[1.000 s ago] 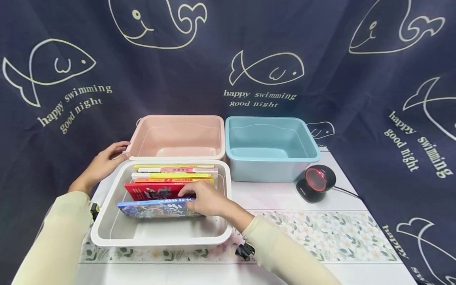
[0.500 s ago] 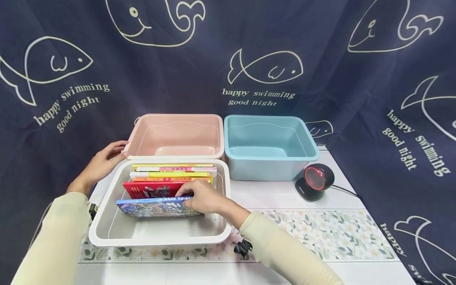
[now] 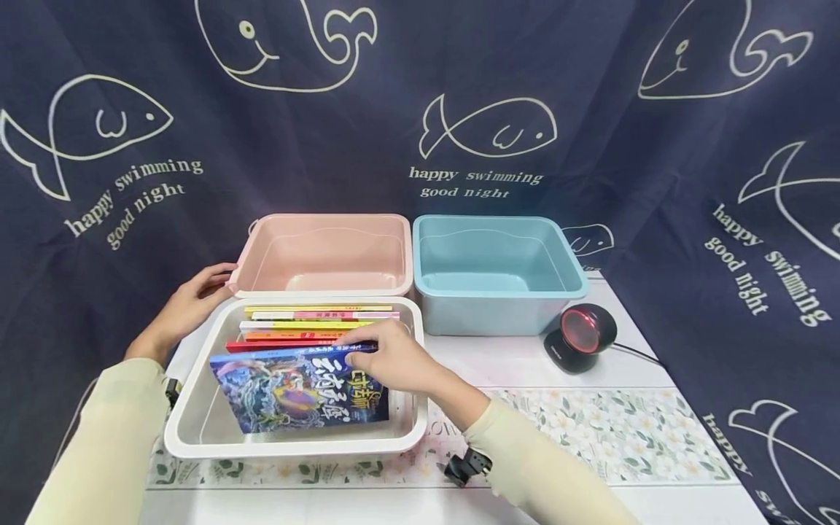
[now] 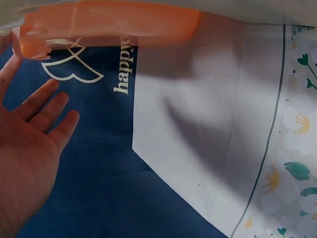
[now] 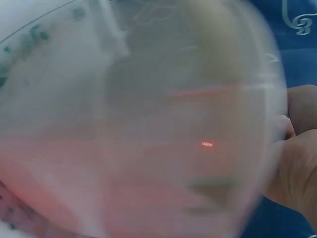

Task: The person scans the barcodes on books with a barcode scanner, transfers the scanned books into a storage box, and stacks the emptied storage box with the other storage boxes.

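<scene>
In the head view my right hand (image 3: 400, 359) pinches the top right edge of a blue picture book (image 3: 298, 390). Its cover, with white and yellow lettering, leans toward me inside the white bin (image 3: 413, 437). Behind it stand a red book (image 3: 275, 345) and several thin books (image 3: 328, 326) with yellow, pink and orange spines. My left hand (image 3: 190, 306) touches the left corner of the pink bin (image 3: 239, 279) with its fingertips; the left wrist view shows the fingers of this hand (image 4: 29, 144) spread and relaxed. The right wrist view is blurred, mostly the bin's side.
A blue bin (image 3: 502, 313) stands right of the pink one, behind the white bin. A black round device (image 3: 580, 335) with a red-lit face and a cable sits at the right. Under them lies a flower-patterned table cover (image 3: 590, 434), with a dark curtain (image 3: 367, 146) behind.
The blue book has been raised and tilted, so more of its cover shows and it hides more of the red book. My right hand has moved slightly right. The left hand stays put.
</scene>
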Action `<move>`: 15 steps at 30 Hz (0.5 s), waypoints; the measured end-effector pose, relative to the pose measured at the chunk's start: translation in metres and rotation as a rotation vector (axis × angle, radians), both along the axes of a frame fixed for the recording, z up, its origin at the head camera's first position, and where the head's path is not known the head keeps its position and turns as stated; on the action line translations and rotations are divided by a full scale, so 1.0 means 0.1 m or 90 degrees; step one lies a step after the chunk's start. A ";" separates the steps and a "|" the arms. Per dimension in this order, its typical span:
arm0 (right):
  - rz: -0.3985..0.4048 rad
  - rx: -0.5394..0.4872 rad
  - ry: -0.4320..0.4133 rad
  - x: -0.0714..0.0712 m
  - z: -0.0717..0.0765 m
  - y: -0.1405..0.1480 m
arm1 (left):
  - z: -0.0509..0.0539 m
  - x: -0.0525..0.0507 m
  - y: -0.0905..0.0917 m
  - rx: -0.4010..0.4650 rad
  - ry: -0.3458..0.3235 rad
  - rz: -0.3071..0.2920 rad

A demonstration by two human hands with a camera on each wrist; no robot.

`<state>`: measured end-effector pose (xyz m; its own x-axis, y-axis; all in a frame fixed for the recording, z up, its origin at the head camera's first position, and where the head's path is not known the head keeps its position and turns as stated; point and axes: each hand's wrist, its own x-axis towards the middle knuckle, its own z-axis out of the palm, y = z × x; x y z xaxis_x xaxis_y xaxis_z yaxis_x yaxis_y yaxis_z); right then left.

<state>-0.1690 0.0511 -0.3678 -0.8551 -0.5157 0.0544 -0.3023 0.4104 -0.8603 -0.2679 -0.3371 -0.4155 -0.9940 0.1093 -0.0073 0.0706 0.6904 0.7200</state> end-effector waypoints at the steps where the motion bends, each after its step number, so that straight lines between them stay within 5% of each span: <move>1: -0.007 -0.007 0.011 0.01 0.07 0.04 | 0.00 -0.01 0.00 -0.004 0.004 0.001; 8: -0.078 -0.112 0.009 0.11 0.60 0.44 | -0.04 -0.03 0.00 -0.012 0.036 0.000; 15: -0.175 -0.148 0.071 0.20 1.00 0.94 | -0.02 -0.02 0.02 0.008 -0.010 0.008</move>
<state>-0.1486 0.1451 -0.2678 -0.9422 -0.2302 0.2436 -0.3049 0.2874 -0.9080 -0.2700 -0.3349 -0.4175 -0.9950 0.0976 -0.0214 0.0512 0.6818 0.7298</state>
